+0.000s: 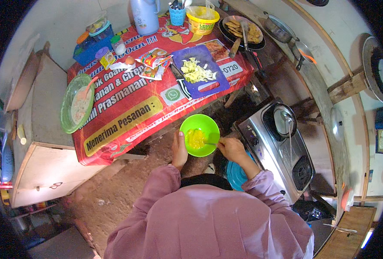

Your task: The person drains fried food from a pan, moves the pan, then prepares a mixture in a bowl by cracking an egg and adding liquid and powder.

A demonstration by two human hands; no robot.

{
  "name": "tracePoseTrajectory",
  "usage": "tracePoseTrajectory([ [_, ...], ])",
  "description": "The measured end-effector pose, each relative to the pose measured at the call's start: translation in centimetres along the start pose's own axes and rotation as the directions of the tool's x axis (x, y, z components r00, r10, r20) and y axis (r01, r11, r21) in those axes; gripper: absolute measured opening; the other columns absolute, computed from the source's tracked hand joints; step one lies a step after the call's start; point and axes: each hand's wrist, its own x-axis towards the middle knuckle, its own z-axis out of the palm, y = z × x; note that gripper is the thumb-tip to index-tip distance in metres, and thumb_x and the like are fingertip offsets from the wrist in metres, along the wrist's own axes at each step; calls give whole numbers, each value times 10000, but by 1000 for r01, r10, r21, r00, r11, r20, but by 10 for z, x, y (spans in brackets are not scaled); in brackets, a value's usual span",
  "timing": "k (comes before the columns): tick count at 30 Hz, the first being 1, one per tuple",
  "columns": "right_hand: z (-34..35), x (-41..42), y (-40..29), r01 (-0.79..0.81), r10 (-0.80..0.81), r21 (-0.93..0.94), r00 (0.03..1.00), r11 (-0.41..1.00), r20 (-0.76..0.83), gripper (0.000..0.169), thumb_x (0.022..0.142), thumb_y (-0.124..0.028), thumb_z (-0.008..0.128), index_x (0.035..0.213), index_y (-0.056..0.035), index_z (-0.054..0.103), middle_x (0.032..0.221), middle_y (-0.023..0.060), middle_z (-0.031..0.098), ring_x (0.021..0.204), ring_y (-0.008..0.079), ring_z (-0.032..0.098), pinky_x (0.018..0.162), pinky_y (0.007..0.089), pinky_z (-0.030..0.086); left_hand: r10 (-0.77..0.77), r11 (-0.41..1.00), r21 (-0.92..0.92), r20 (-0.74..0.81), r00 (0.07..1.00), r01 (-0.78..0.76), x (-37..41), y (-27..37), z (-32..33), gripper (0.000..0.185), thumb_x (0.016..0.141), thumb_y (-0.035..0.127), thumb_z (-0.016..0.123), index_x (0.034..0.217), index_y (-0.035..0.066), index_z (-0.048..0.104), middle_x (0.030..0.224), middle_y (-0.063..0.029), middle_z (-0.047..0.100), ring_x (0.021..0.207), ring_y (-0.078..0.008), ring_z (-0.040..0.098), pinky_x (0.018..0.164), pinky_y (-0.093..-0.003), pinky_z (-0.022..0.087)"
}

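My left hand [179, 149] holds the rim of a bright green bowl [213, 129] from its left side. Yellow beaten egg [195, 138] lies in the bowl. In my right hand [233, 149] is the handle of a metal utensil [210, 143]; its tip is in the egg, and its kind cannot be told. Beyond the bowl, on the table, a purple cutting board [218, 76] bears chopped cabbage [194, 72]. A knife [179, 76] with a black handle lies along the board's left edge. Opened instant noodle packets [154, 61] and an eggshell [129, 60] are left of it.
The table has a red printed cover [113, 129]. On it stand a green basin of batter [66, 106], a blue thermos [145, 19], a yellow tub [202, 26] and a pan of fried food [257, 30]. A two-burner gas stove [259, 142] is at my right, near a blue bucket [235, 174].
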Motion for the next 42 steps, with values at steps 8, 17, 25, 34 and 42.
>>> tracePoseTrajectory([
  [8, 2, -6, 19, 8, -8, -12, 1000, 1000, 29, 191, 789, -273, 532, 802, -95, 599, 708, 180, 585, 672, 371, 567, 600, 454, 449, -6, 992, 124, 61, 998, -2, 1, 5, 1, 440, 914, 392, 300, 1118, 31, 448, 1045, -175, 535, 988, -285, 507, 851, -359, 365],
  [17, 4, -13, 6, -59, 37, 206, 993, 977, 110, 215, 787, -250, 528, 850, -60, 607, 761, 200, 587, 731, 367, 567, 653, 447, 443, 60, 970, 232, 85, 995, -78, 5, 15, 1, 435, 916, 378, 282, 1124, 31, 444, 1077, -185, 528, 1022, -300, 502, 861, -369, 364],
  [25, 9, -10, 9, -76, 72, 123, 997, 989, 37, 176, 795, -230, 513, 825, -79, 597, 718, 205, 580, 676, 377, 561, 618, 468, 440, -56, 998, 31, 89, 994, 53, 6, -16, 8, 431, 915, 380, 296, 1135, 36, 433, 1046, -170, 533, 979, -269, 514, 853, -351, 367],
  [34, 0, -15, 15, -49, 48, 29, 998, 998, 52, 220, 792, -288, 535, 820, -82, 606, 708, 187, 582, 685, 368, 563, 607, 453, 439, -47, 999, -12, 141, 989, 49, 9, -10, 7, 440, 921, 379, 293, 1126, 19, 439, 1068, -155, 522, 1007, -230, 490, 868, -328, 358],
  [42, 6, -16, 18, -17, -11, 183, 988, 983, 154, 212, 777, -261, 501, 814, -78, 601, 757, 186, 595, 715, 364, 574, 649, 469, 457, -61, 998, -17, 153, 986, 65, 6, -8, 14, 432, 922, 371, 298, 1120, 15, 442, 1048, -148, 525, 993, -218, 494, 863, -317, 360],
])
